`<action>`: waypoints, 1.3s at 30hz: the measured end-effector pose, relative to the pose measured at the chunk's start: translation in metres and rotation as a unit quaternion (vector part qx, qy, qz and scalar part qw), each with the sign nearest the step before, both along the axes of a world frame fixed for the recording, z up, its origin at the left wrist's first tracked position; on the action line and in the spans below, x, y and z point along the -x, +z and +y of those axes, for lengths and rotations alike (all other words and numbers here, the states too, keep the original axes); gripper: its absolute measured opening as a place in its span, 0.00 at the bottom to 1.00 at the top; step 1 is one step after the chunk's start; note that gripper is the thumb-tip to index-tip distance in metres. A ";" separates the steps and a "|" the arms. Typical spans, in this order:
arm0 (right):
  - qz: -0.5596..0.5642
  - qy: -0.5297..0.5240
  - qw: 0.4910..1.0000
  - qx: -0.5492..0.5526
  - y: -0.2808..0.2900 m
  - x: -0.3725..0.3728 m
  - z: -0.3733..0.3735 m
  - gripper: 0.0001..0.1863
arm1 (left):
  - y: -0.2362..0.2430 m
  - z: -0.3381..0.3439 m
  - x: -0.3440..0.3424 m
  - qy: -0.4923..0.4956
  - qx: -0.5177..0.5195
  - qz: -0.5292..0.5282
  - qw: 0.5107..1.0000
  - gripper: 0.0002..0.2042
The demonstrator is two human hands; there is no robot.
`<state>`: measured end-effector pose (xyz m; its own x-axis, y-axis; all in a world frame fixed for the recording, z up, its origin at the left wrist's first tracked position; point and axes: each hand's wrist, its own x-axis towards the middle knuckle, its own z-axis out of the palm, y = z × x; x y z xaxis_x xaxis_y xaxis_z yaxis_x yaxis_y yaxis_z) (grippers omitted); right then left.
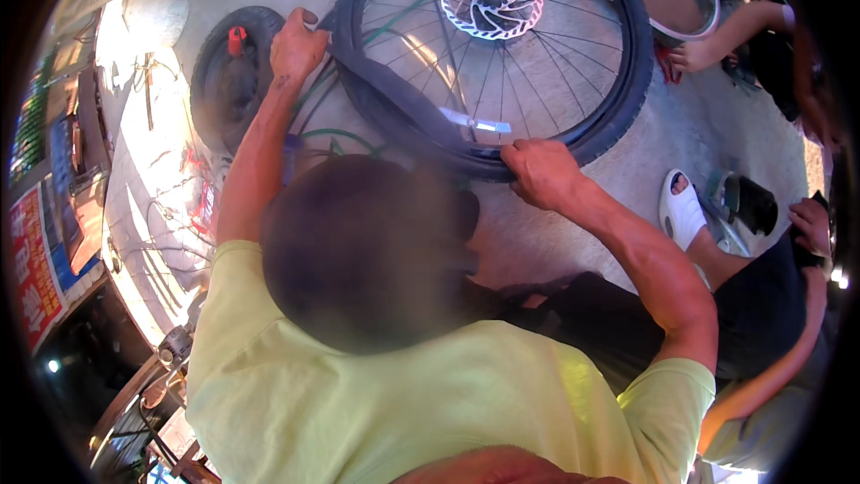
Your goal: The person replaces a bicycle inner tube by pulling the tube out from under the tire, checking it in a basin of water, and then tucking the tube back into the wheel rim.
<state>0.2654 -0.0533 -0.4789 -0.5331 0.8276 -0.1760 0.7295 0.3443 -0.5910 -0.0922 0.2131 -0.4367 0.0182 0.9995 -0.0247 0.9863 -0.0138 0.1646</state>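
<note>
A bicycle wheel with a black knobby tyre and a silver disc rotor lies on the ground in front of me. My left hand is closed on the end of a flat black inner tube at the wheel's left side. That tube runs slantwise across the rim toward the near edge, where it meets the tyre. My right hand grips the tyre's near right edge, fingertips over the rim. Between the hands, a pale blue-white strip shows by the rim; its kind is unclear.
A small black wheel with a red part sits at the left. Green hose runs nearby. A round basin stands at upper right, near another person's hand. Someone's white shoe and another hand are at the right.
</note>
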 end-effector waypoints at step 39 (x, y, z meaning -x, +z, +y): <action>0.040 0.020 0.996 0.071 0.019 0.006 0.012 0.22 | -0.031 -0.158 -0.080 -0.553 0.262 -0.236 0.755 0.21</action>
<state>0.2592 -0.0414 -0.4599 -0.5825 0.7751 -0.2449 0.6650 0.2812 -0.6918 -0.0124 0.0553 -0.4675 0.9647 0.2216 -0.1425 0.2497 -0.5967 0.7626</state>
